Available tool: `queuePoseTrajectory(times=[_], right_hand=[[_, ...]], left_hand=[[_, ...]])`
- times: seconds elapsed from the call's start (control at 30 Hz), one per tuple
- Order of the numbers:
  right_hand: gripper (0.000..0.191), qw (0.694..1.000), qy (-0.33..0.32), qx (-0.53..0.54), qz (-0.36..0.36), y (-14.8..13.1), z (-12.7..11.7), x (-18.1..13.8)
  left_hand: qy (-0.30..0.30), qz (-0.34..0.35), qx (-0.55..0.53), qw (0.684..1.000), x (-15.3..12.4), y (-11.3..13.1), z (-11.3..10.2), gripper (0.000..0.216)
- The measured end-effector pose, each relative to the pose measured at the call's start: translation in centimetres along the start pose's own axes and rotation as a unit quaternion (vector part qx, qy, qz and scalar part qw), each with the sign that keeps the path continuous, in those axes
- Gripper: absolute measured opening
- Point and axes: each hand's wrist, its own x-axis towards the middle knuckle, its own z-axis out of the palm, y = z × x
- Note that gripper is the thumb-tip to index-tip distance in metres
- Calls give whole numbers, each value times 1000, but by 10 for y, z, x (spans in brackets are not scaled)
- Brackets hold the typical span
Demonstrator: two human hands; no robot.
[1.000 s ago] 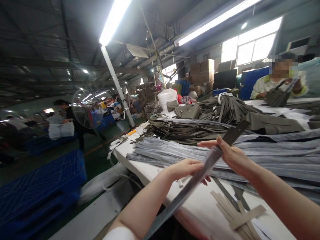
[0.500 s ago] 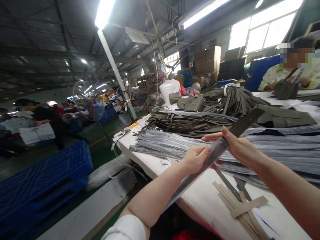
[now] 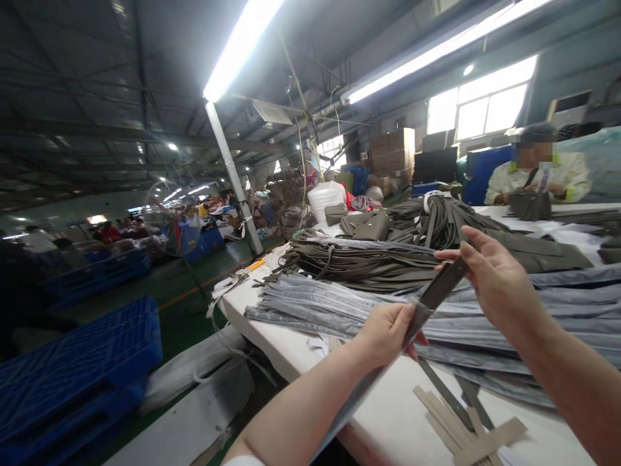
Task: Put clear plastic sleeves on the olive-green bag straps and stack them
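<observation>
My left hand [image 3: 388, 331] is closed around a dark olive strap [image 3: 444, 283] whose lower part sits in a clear plastic sleeve [image 3: 356, 395]. Higher up, my right hand [image 3: 499, 272] pinches the strap's bare upper end between thumb and fingers. The strap slants from lower left to upper right above the table. Behind my hands lie a row of grey, plastic-sleeved straps [image 3: 310, 304] and a heap of loose olive straps [image 3: 359, 262]. Beneath my right forearm are several beige strips [image 3: 444, 417] and a dark strip [image 3: 444, 391].
The white table [image 3: 272, 343] has its edge at left. Blue pallets [image 3: 82, 369] stand on the floor. Olive bags [image 3: 371, 225] and a white foam roll [image 3: 326, 202] sit at the back. A co-worker [image 3: 538, 168] handles a bag at far right.
My right hand has shifted to the strap's upper end, and my left hand is slightly lower. The view has turned right and tilted up. The person carrying white sheets at left is out of clear view.
</observation>
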Motion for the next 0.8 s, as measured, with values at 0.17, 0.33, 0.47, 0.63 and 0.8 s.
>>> queuePoseTrajectory(times=[0.17,0.33,0.47,0.63,0.8], right_hand=[[45,995,-25,-89,-29,0,-5,3],[45,994,-48,-100,-24,13,-4,-9],[46,990,-73,-117,0,21,1,-17],[45,985,-106,-137,4,33,12,-29],[48,974,-113,-194,-35,44,22,-41]], left_hand=[[5,-12,-10,1000,5,8,8,70],[8,-3,-22,1000,10,9,11,68],[8,-1,-35,999,9,12,12,67],[23,4,-50,998,9,13,14,68],[48,2,16,999,9,7,8,68]])
